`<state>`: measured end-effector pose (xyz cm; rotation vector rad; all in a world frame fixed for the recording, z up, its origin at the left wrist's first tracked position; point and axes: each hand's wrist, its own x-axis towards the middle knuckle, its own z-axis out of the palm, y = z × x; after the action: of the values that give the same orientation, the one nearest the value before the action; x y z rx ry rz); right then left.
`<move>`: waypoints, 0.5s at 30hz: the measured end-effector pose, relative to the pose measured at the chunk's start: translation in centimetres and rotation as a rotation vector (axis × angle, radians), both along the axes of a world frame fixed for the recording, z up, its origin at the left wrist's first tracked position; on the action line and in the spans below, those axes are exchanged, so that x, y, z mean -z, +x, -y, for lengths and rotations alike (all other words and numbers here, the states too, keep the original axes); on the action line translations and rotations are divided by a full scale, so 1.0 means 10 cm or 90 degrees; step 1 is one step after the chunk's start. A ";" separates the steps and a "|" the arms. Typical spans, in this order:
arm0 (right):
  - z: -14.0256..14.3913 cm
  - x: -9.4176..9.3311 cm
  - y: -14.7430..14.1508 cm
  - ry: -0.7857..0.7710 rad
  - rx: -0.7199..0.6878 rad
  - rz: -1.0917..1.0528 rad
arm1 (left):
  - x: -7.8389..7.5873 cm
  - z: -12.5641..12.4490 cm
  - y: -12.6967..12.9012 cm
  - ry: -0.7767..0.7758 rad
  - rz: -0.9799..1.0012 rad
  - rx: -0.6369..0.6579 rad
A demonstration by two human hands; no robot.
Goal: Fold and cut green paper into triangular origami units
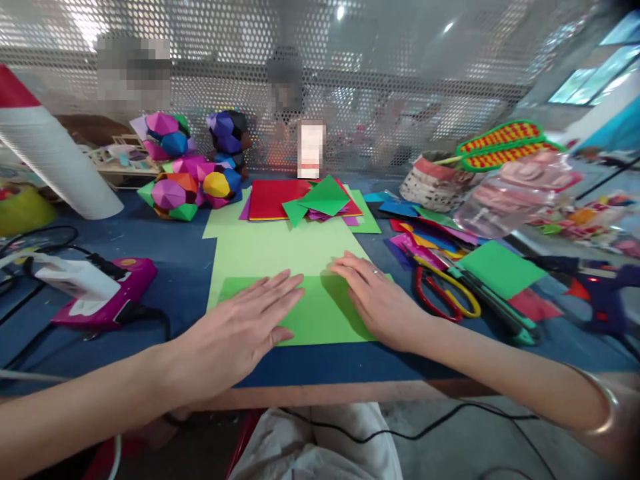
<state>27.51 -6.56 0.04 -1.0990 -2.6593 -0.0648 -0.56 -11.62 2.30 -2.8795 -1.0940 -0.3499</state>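
Basket point(431, 187) at table's point(165, 280) far right, woven, holding green-edged fan point(500, 143) sticking out top. Green sheet point(320, 313) lies on pale green paper point(280, 250) near table edge. I see left hand point(240, 327) flat, fingers spread, pressing sheet's left part; right hand point(375, 300) flat on right part. Scissors point(443, 290) just beside right hand.

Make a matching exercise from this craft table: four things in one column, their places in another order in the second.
Things:
1. folded green paper
2. scissors
3. pink glue gun
4. paper balls

Places:
A. far left, near the mesh screen
B. under both flat hands
C. right of the right hand
D. left of the left hand

Pairs: 1-B, 2-C, 3-D, 4-A
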 end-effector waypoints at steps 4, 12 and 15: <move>0.04 -0.02 -0.04 0.014 0.016 -0.010 | 0.24 -0.10 0.10 -0.052 -0.061 0.038; 0.12 -0.04 -0.81 -0.021 -0.070 -0.101 | 0.42 -0.09 0.04 0.035 -0.018 0.016; 0.12 -0.03 -0.99 -0.037 -0.107 -0.090 | 0.47 -0.09 0.01 0.075 0.012 0.015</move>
<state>17.66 -7.71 0.31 -0.8580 -2.6291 0.1185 -0.42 -10.76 -2.38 -2.7924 -1.0075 -0.4284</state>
